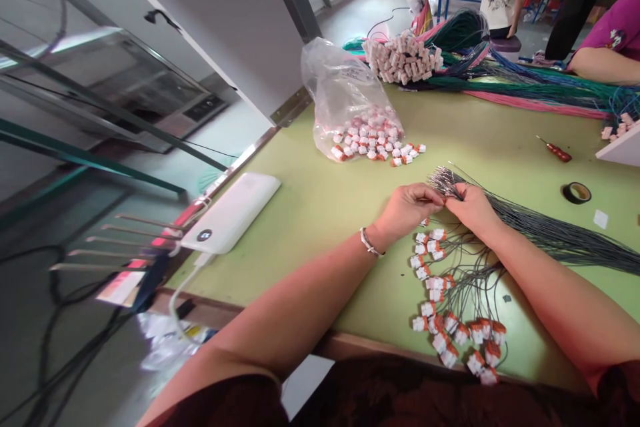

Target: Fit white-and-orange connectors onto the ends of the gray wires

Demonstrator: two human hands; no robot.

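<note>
My left hand (409,212) is closed in a pinch beside the tips of a bundle of dark wires (530,223); what lies between its fingertips is too small to make out. Close against it, my right hand (473,208) has its fingers closed on wire at the bundle's left end, where bare metal ends (443,180) fan out. Below both hands, several white-and-orange connectors (440,283) with dark wires attached lie on the green table (310,267). One connector (425,221) sits just under my left fingers, partly hidden.
Behind my hands, a clear plastic bag (345,93) spills loose connectors (373,137). A white power bank (233,213) with a cable lies left. Tape (576,193) and a red-handled pointed tool (556,150) lie right. Wire bundles with pink connectors (403,59) cross the back; a person's arm (607,65) rests there.
</note>
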